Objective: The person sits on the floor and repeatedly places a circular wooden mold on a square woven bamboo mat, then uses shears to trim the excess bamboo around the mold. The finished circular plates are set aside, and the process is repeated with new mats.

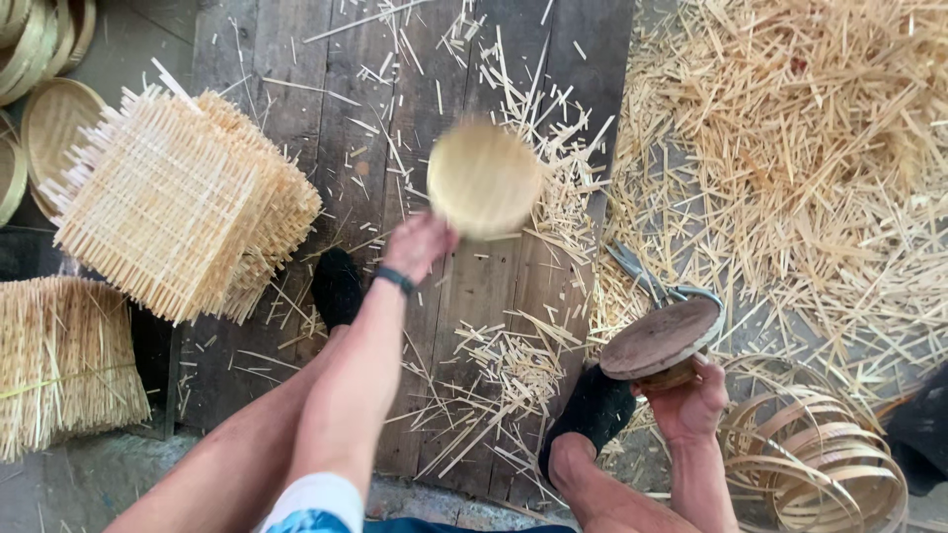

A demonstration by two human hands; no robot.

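Observation:
My left hand (419,244) is stretched forward over the wooden planks (296,89), gripping the edge of a round woven bamboo tray (484,179), which is blurred by motion. A dark band sits on that wrist. My right hand (689,401) holds a round brown wooden disc (660,338) low at the right, tilted, with a lighter piece beneath it. Both my feet in black slippers (337,286) rest on the planks.
A stack of square woven bamboo mats (178,202) lies at left, with bundled mats (61,360) below it and round trays (49,118) behind. Large scissors (642,276) lie by the disc. Bamboo hoops (820,459) coil at bottom right. Cut slivers (810,148) cover the floor.

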